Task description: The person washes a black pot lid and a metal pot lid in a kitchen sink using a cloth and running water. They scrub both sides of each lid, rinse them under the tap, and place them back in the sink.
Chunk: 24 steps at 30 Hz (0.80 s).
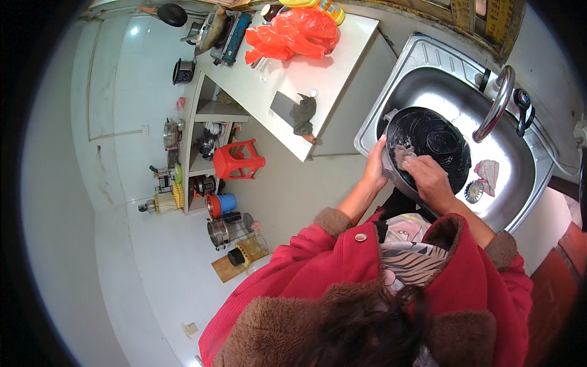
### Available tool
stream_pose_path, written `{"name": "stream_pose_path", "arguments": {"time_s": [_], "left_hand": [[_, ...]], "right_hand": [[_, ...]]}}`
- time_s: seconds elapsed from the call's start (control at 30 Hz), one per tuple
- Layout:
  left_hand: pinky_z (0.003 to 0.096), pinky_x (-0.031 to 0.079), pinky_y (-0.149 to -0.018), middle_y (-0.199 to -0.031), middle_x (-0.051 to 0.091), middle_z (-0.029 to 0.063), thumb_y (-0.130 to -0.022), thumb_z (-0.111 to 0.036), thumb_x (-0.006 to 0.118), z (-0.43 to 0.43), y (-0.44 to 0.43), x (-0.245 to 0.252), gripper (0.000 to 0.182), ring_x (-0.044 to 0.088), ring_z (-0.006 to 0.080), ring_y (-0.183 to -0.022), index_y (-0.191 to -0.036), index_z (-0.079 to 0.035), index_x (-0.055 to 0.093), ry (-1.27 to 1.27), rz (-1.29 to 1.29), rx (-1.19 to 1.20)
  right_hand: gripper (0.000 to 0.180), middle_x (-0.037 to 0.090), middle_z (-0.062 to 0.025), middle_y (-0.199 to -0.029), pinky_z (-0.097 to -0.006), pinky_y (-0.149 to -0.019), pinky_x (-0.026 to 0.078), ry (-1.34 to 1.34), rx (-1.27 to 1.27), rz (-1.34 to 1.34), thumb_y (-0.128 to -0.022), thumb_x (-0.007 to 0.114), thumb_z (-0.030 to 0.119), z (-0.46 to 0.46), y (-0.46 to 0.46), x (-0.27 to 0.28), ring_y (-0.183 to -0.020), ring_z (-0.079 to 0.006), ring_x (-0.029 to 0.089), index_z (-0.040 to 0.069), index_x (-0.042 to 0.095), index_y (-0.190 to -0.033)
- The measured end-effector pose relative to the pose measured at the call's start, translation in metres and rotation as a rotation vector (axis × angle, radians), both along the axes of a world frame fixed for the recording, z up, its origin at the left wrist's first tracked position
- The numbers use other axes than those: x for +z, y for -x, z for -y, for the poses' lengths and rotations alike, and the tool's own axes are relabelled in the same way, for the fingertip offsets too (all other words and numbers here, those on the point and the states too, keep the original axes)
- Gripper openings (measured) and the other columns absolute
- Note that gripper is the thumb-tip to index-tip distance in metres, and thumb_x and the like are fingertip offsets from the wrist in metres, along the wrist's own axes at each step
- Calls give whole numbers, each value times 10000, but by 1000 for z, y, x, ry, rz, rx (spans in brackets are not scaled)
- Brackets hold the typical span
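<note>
A round pan (426, 137) with a black, wet interior is tilted over the stainless-steel sink (518, 179). Thin whitish streaks, perhaps suds, mark its inside. My left hand (377, 166) grips the pan's pale outer wall on the left. Inside the pan, my right hand (426, 176) presses a crumpled greyish-pink cloth (404, 156) against the black surface. On the sink floor to the right lie a pinkish patterned cloth (489, 175) and a metal drain strainer (473, 191). Whatever is beneath the pan is hidden.
A curved chrome faucet (497, 105) reaches over the sink from behind. Left of it, a white counter (339, 75) bears a red plastic bag (298, 34), a cleaver (285, 106) with a dark cloth (303, 114), and a portable gas stove (234, 39). A red plastic stool (238, 159) stands beside shelves (189, 147).
</note>
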<state>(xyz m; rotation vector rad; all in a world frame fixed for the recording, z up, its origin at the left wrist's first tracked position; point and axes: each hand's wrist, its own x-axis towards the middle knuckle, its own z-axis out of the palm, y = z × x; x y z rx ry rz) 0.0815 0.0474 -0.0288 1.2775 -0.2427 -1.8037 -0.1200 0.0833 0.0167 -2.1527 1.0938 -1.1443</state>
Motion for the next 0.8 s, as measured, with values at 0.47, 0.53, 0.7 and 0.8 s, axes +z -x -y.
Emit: {"name": "stream_pose_path", "arguments": {"time_s": [0.47,0.53,0.7,0.8], "left_hand": [[371,543,-906,-1094,698,93,-1013,-407,533,1,3,-4,394,679,221,-985,-1190,-67,623,46,22,21],[331,539,-850,-1023,688,53,-1019,-392,541,2,1,-4,321,663,175,-937,-1118,-101,633,-42,29,-47],[352,518,-798,-875,610,-12,-973,-553,542,3,-2,-11,380,618,154,-848,-946,-177,587,17,79,13],[362,519,-785,-854,626,-1,-963,-572,545,3,-7,-14,416,624,160,-802,-948,-160,599,-70,98,-31]], "right_hand": [[413,680,-140,-1155,-400,-893,530,13,17,87,-736,611,-50,-12,11,-3,-1034,-320,628,11,666,-1140],[399,677,-141,-1149,-399,-885,529,-19,49,24,-738,612,-31,0,-8,0,-1033,-319,624,5,661,-1132],[352,660,-126,-1139,-383,-864,526,-48,41,-141,-723,618,-7,25,-45,11,-1002,-307,607,7,645,-1074],[259,651,-109,-1076,-386,-809,524,66,36,-26,-740,606,12,15,-39,17,-949,-300,600,9,643,-996]]}}
